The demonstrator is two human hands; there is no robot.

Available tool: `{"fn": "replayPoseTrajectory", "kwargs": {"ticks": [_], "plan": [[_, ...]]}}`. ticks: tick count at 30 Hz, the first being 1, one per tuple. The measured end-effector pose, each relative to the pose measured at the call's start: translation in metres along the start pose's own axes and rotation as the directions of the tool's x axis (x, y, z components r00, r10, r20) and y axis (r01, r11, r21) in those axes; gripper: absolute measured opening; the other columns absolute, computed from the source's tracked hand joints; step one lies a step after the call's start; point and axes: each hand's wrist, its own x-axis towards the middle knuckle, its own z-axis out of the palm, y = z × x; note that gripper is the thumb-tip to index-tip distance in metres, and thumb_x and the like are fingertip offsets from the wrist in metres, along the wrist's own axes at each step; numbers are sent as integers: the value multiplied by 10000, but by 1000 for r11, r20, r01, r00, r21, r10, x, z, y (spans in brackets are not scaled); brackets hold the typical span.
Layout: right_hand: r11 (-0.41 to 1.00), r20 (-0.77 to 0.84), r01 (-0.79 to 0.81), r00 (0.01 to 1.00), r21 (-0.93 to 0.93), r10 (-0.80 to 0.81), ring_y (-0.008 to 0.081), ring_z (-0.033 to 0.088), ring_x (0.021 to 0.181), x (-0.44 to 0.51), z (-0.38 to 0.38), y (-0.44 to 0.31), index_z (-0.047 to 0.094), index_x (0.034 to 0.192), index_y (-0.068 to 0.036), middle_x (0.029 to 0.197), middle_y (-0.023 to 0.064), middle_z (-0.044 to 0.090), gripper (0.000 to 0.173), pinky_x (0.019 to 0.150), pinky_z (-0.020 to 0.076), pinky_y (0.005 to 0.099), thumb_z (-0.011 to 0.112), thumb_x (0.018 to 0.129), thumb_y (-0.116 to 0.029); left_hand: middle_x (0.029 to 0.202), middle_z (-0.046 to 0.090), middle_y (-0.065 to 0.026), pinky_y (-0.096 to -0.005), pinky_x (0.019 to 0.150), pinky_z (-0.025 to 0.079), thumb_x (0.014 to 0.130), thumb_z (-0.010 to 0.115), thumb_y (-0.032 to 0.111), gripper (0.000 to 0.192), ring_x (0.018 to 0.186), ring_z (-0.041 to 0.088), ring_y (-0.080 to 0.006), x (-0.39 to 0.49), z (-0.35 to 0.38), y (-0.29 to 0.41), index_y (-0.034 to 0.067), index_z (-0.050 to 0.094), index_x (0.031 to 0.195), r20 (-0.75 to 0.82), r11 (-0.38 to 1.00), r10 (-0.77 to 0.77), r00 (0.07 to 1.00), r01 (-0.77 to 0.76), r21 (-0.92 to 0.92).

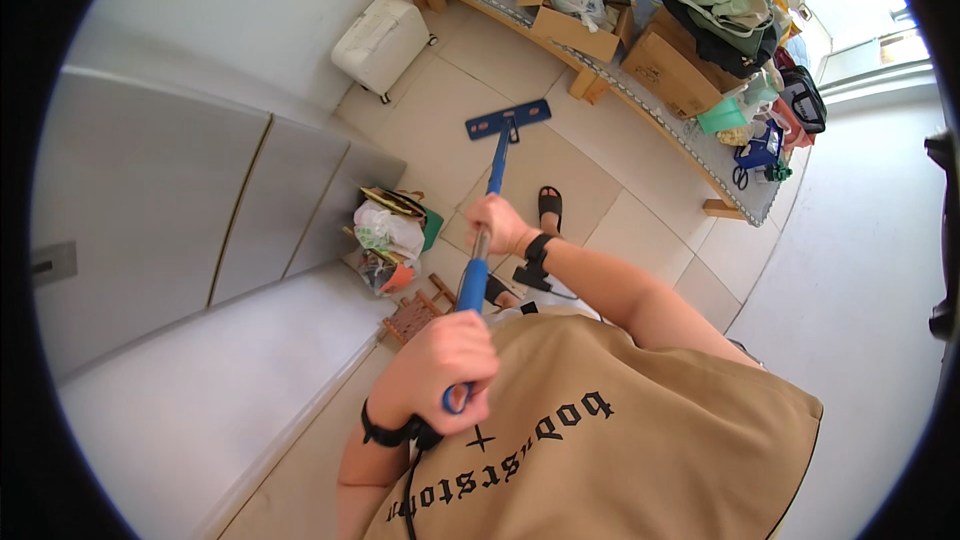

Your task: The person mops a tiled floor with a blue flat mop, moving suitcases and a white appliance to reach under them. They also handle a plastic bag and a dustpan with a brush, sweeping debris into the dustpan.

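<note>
A flat mop with a blue head (508,121) and a blue and metal pole reaches from the floor tiles towards my body. My right hand (501,225) is closed round the bare metal part of the pole, below the blue upper section. At the top end, my left hand (450,367) grips the blue handle, whose looped tip shows beside the fingers. Both wrists wear black straps. The mop head lies on the tiles beyond my sandalled feet, with a white suitcase (381,45) to its upper left.
A wooden bed frame (652,112) holds cardboard boxes (670,66), bags and scissors (740,178). At left stand a grey cabinet (150,195), filled bags (390,232) and a small wooden stool (412,315). White walls flank the tiled floor.
</note>
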Motion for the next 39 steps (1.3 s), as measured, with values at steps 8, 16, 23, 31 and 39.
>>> {"fn": "replayPoseTrajectory", "kwargs": {"ticks": [8,16,23,31,39], "plan": [[999,586,30,810,-28,-8,419,652,709,-6,120,-108,676,690,-85,685,160,657,206,636,519,523,753,620,-263,594,526,-21,-388,630,413,655,693,116,205,565,508,-223,-172,38,65,106,493,608,-659,985,-110,744,-6,-172],[998,878,58,477,-1,-27,397,729,786,-19,150,-127,783,757,-70,768,171,744,284,712,585,502,796,715,-351,623,388,36,-383,869,373,830,604,176,255,621,370,-131,-241,150,40,160,380,708,-973,959,-217,83,-166,-229],[998,767,25,642,-56,27,407,745,827,-3,108,-94,810,830,-43,844,212,767,288,751,600,500,739,732,-304,601,303,52,-351,866,375,823,556,201,248,611,351,-111,-182,124,20,187,336,709,-977,971,-201,-78,-151,-187],[996,744,-24,664,-81,77,403,744,890,-3,36,-55,810,856,-44,913,209,779,277,805,597,494,693,737,-266,580,312,67,-340,796,326,776,575,192,260,610,333,-107,-110,117,-1,201,325,707,-979,964,-194,54,-177,-201],[986,693,-58,706,-154,150,348,712,720,-17,2,-35,789,761,-92,722,118,743,222,677,566,482,710,749,-299,571,330,56,-349,785,322,766,578,200,246,608,328,-123,-64,121,0,192,340,704,-971,962,-179,160,-177,-207]]}}
